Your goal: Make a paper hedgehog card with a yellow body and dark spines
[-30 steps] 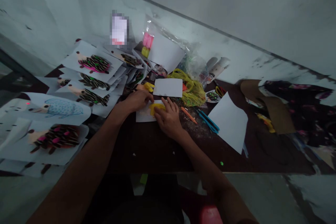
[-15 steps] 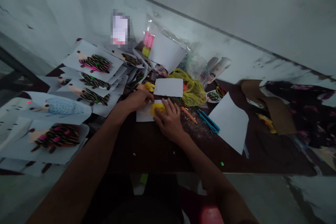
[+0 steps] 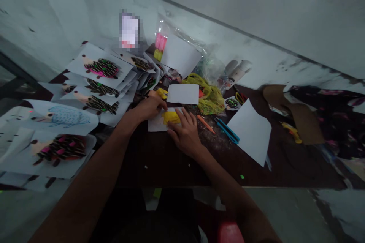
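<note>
Resting on a white sheet (image 3: 155,125) in the head view, both hands frame a flat yellow piece (image 3: 171,117), apart from one another. The left hand (image 3: 151,107) is curled at the sheet's upper left corner; its fingertips are poorly seen, so whether they grip anything cannot be told. The right hand (image 3: 186,131) lies with fingers extended over the right part of the sheet, clamped on nothing visible, and covers the right end of the piece. Lighting is dim; the piece is possibly modelling clay.

Long axis of the yellow piece runs roughly left to right, along the sheet's length, its visible end directed toward the left hand. It sits near the middle of the dark table (image 3: 159,165), just below a blank card (image 3: 183,94).

Among containers, a clear plastic bag (image 3: 162,26) against the wall shows pink blocks (image 3: 160,42) and yellow-green blocks (image 3: 157,54), partly screened by a large paper (image 3: 180,56). A yellow net bag (image 3: 213,100) lies crumpled beside the card; its contents are unclear. Hedgehog pictures (image 3: 101,69) are heaped at left, the lowest cut off by the frame, as is a flowered cloth (image 3: 342,121) at right.
</note>
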Demonstrator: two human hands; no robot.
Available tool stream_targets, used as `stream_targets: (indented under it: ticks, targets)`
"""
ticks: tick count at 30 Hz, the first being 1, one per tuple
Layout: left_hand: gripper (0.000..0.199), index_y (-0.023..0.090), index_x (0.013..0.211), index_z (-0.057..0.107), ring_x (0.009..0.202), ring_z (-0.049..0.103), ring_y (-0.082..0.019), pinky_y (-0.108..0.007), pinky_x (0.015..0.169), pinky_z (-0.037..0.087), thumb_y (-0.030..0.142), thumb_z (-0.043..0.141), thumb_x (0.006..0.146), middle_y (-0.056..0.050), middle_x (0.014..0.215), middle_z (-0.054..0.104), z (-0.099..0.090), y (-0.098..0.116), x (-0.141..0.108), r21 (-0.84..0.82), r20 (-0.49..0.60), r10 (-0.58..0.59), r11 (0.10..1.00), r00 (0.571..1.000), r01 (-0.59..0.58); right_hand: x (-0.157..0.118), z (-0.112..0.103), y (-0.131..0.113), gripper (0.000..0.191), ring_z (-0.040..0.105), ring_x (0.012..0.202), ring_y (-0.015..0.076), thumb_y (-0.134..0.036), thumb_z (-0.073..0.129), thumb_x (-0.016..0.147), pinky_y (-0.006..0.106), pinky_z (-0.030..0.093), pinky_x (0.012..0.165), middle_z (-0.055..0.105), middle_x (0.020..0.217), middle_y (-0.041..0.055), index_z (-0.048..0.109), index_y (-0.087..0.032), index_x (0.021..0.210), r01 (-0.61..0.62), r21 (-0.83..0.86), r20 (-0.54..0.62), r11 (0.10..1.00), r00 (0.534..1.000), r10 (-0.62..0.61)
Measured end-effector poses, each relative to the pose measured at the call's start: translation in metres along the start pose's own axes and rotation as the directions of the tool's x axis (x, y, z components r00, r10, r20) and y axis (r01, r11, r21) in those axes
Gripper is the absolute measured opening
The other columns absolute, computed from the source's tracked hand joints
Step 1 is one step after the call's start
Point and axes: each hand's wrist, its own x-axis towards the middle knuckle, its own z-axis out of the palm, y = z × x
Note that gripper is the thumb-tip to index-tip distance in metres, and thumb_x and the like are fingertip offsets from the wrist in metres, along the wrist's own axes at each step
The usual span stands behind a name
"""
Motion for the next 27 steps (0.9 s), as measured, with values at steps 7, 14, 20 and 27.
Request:
stream_targets:
  ticks: [7, 14, 20, 27]
  targets:
    - [0.039, 0.023, 0.105, 0.080, 0.101, 0.067, -0.023, -0.031, 0.089, 0.053, 0.012, 0.048, 0.086, -0.006, 0.108, 0.077, 0.0009, -0.0001, 0.0000, -0.016, -0.006, -0.009, 1.000, 1.000, 0.009, -0.0048, 0.0060, 0.0059, 0.037, 0.032, 0.152, 0.0347, -0.045, 0.055, 0.101, 0.061, 0.031, 0.118, 0.044, 0.160, 0.0143, 0.068, -0.024, 0.128, -0.082, -0.033, -0.049, 0.996, 0.996, 0.081]
    - [0.039, 0.023, 0.105, 0.080, 0.098, 0.068, -0.022, -0.029, 0.086, 0.052, 0.011, 0.048, 0.087, -0.006, 0.107, 0.077, -0.0007, 0.0023, -0.0002, -0.009, 0.015, -0.037, 0.999, 0.999, 0.038, -0.0044, 0.0058, 0.0056, 0.031, 0.032, 0.152, 0.0335, -0.043, 0.054, 0.101, 0.060, 0.031, 0.118, 0.046, 0.159, 0.0121, 0.072, -0.027, 0.121, -0.051, 0.007, -0.034, 0.999, 0.998, 0.051]
    - [0.039, 0.022, 0.107, 0.080, 0.094, 0.068, -0.020, -0.026, 0.082, 0.052, 0.008, 0.050, 0.084, -0.006, 0.105, 0.078, -0.0030, 0.0017, -0.0002, -0.002, 0.028, 0.007, 1.000, 1.000, -0.007, -0.0026, 0.0025, 0.0036, 0.032, 0.030, 0.153, 0.0345, -0.043, 0.055, 0.101, 0.061, 0.027, 0.119, 0.043, 0.161, 0.0144, 0.074, -0.025, 0.119, -0.037, 0.031, -0.015, 0.999, 0.999, 0.038]
    - [0.036, 0.021, 0.106, 0.080, 0.104, 0.069, -0.022, -0.029, 0.089, 0.052, 0.012, 0.050, 0.089, -0.008, 0.114, 0.077, -0.0079, 0.0076, -0.0026, -0.003, 0.042, -0.027, 1.000, 0.999, 0.027, -0.0002, -0.0004, -0.0006, 0.034, 0.027, 0.155, 0.0325, -0.042, 0.055, 0.101, 0.059, 0.026, 0.120, 0.040, 0.163, 0.0131, 0.071, -0.027, 0.126, -0.027, 0.061, 0.022, 0.998, 0.999, 0.025]
